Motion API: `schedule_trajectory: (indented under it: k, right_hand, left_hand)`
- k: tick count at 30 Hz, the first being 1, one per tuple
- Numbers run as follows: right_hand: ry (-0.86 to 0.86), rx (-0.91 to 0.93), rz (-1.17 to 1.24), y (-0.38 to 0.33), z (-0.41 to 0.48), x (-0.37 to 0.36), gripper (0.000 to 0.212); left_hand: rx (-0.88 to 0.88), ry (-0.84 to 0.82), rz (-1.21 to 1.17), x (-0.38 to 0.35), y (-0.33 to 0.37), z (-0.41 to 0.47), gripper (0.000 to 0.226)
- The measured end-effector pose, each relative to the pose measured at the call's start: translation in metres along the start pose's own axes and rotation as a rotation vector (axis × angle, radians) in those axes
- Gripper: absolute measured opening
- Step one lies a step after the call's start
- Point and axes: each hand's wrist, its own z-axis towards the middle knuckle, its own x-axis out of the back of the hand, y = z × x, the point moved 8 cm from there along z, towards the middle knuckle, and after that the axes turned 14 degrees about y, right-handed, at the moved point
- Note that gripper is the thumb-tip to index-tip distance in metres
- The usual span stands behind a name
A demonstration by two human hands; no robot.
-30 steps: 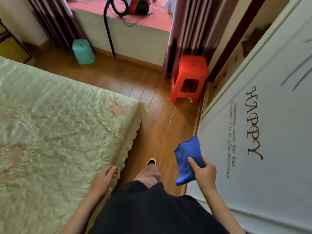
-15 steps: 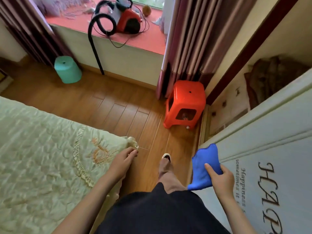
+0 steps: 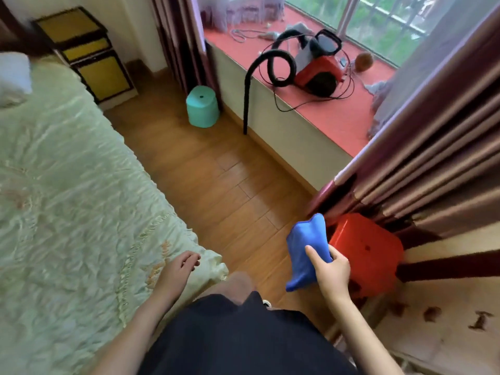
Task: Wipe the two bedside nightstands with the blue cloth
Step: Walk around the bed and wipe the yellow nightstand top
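My right hand grips the blue cloth, which hangs crumpled in the air at waist height beside the red stool. My left hand rests with loosely curled fingers on the foot corner of the bed and holds nothing. One nightstand, dark-framed with yellow drawer fronts, stands far off at the top left beside the head of the bed, against the wall. A second nightstand is not in view.
A red plastic stool stands by the maroon curtains on the right. A teal stool sits on the wood floor near the window seat, where a red vacuum cleaner with a black hose lies.
The view has swung left and upward from the wardrobe door toward the window and the nightstand. Both hands moved forward along the bed's foot; the cloth stays in my right hand.
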Motion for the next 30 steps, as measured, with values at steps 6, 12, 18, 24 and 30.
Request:
schedule_trajectory:
  k: [6,12,18,24,30]
  right_hand:
    - [-0.235,0.086,0.024,-0.078,0.092,-0.112,0.021]
    - [-0.330,0.172,-0.031,-0.144,0.184,-0.214,0.022]
    - [-0.296,0.233,-0.116,-0.211,0.279,-0.279,0.020]
    - [-0.289,0.246,-0.180,-0.262,0.358,-0.356,0.029]
    - [-0.375,0.332,-0.251,-0.324,0.424,-0.499,0.032]
  left_hand:
    - [0.192,0.208,-0.092,0.011,-0.006,0.062,0.022]
    - [0.257,0.244,-0.172,-0.006,0.037,0.166,0.025]
    - [0.146,0.247,-0.212,0.010,0.151,0.298,0.025]
    - [0.051,0.285,-0.274,0.038,0.241,0.404,0.027]
    - [0.158,0.374,-0.302,0.061,0.252,0.510,0.026]
